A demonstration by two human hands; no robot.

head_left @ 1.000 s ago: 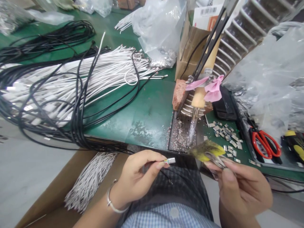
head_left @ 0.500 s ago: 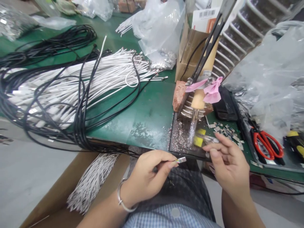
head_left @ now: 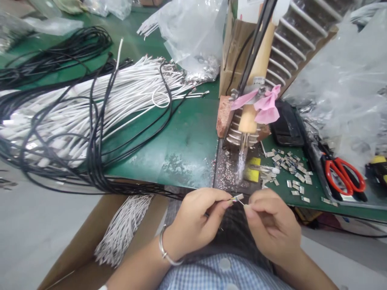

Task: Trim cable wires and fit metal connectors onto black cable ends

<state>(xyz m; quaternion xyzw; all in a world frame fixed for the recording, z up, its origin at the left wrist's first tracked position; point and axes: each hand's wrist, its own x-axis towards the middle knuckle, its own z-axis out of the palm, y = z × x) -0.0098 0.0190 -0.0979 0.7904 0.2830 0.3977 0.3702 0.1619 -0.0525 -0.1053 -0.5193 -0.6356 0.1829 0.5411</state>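
Note:
Between thumb and forefinger, my left hand (head_left: 205, 217) pinches a small metal connector (head_left: 238, 197) with thin coloured wires at its base. My right hand (head_left: 272, 223) is closed on a thin wire (head_left: 241, 202) that reaches the connector. Both hands are just in front of the bench edge, above my lap. Beyond them, a soldering iron (head_left: 248, 121) with a wooden handle and a pink tie points down at a dark, debris-strewn plate (head_left: 225, 169). A yellow pad (head_left: 253, 170) lies beside its tip.
White cables (head_left: 130, 96) and black cables (head_left: 99, 149) cover the left of the green bench (head_left: 187, 141). Small metal connectors (head_left: 286, 161), red-handled scissors (head_left: 344, 175) and plastic bags (head_left: 341, 92) are at right. A carton (head_left: 78, 237) of white cables stands below.
My right hand has moved left and down from the yellow pad towards my left hand, and its fingers have closed on the thin wire. The view has shifted slightly.

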